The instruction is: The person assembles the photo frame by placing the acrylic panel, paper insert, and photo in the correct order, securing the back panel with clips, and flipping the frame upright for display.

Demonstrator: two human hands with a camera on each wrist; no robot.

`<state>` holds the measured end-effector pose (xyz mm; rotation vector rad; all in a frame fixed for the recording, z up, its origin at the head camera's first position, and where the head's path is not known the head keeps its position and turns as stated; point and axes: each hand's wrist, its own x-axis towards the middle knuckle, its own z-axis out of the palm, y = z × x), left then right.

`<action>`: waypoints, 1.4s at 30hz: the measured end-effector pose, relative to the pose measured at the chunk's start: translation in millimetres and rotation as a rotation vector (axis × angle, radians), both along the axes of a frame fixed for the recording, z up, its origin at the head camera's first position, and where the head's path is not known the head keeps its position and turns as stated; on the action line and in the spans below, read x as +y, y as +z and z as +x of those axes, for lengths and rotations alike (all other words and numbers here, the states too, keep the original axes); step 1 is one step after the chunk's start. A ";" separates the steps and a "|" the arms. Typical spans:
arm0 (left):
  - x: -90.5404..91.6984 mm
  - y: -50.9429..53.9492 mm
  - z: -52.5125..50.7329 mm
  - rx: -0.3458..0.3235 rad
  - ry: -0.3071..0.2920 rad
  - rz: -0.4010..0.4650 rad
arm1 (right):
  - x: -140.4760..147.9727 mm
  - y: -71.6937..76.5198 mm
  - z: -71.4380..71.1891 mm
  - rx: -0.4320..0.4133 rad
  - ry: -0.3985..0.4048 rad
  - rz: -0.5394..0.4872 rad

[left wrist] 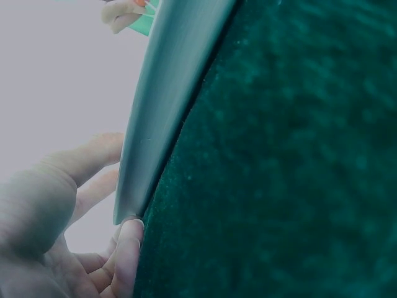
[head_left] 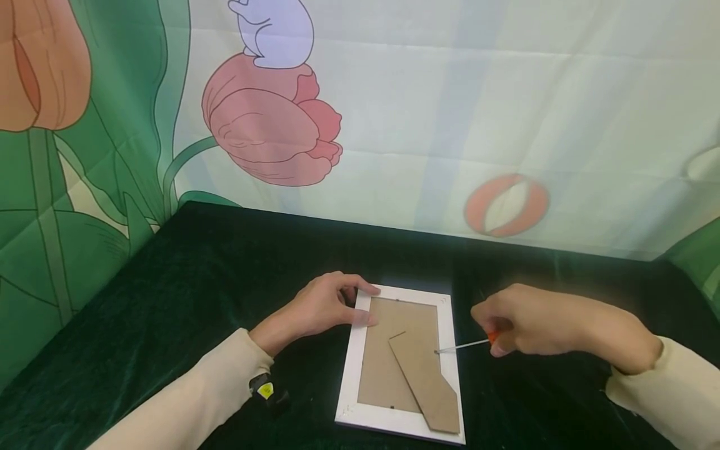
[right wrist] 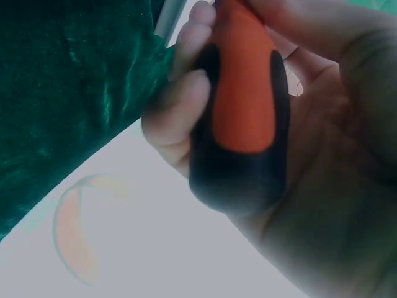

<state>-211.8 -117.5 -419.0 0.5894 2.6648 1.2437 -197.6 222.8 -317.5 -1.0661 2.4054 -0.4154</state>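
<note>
The orange-and-black screwdriver (right wrist: pixel 243 105) filled my right-wrist view, gripped by the right hand (head_left: pixel 520 320), its tip at a small dark tab (head_left: pixel 436 352) on the white picture frame (head_left: pixel 350 375). The left hand (head_left: pixel 320 306) gripped the frame's upper left edge; it lay back-up on green velvet (head_left: pixel 247 250). I judged this tab-loosening, next calling for gentle leverage, with the cardboard easel stand (head_left: pixel 430 390) crowding close.

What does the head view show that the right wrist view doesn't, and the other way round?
Of these two, only the head view shows the left hand gripping the frame, its stand and the screwdriver's shaft.

Only the right wrist view shows the black butt of the handle.

Both show the right hand holding that handle, its orange colour, the green cloth and the backdrop with its red oval.
</note>
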 end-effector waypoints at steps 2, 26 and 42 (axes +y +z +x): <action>-0.4 0.3 -0.7 0.002 0.002 -0.002 | -0.8 1.0 -0.1 0.002 -0.004 0.004; -3.7 -2.9 -3.6 -0.007 0.029 0.005 | 11.0 -30.5 -12.7 0.145 -0.247 -0.310; -1.5 -1.3 -3.6 0.011 0.012 0.007 | -17.4 -67.5 -25.9 0.171 -0.415 -0.434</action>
